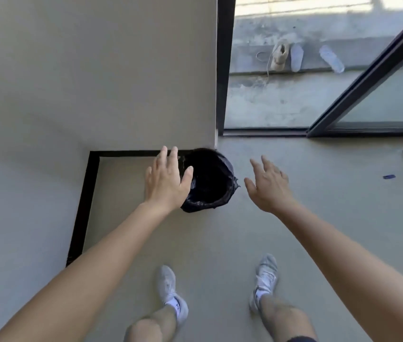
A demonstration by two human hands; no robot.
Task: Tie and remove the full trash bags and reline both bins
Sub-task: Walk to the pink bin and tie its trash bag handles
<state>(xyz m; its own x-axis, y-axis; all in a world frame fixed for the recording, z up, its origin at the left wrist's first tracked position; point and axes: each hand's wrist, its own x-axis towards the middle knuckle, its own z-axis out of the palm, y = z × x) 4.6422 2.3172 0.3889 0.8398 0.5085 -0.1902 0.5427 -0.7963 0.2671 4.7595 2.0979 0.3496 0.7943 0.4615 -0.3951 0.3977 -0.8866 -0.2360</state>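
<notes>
Bin [220, 174] stands on the floor against the corner of the wall [96, 70], lined with a black trash bag [202, 207] whose crumpled edge folds over its rim. Over the bin's left rim hangs the left hand [167, 180], palm down, its fingers [170, 156] straight and close together, pointing past the bin toward the wall, thumb stuck out over the dark mouth; whether it touches the bag cannot be told. Right of the bin, clear of the bag's edge, the right hand [268, 187] is held palm down, fingers loosely spread, holding nothing. Both forearms reach nearly straight toward the bin. Nearer than the bin, two white sneakers [168, 290] stand apart.
</notes>
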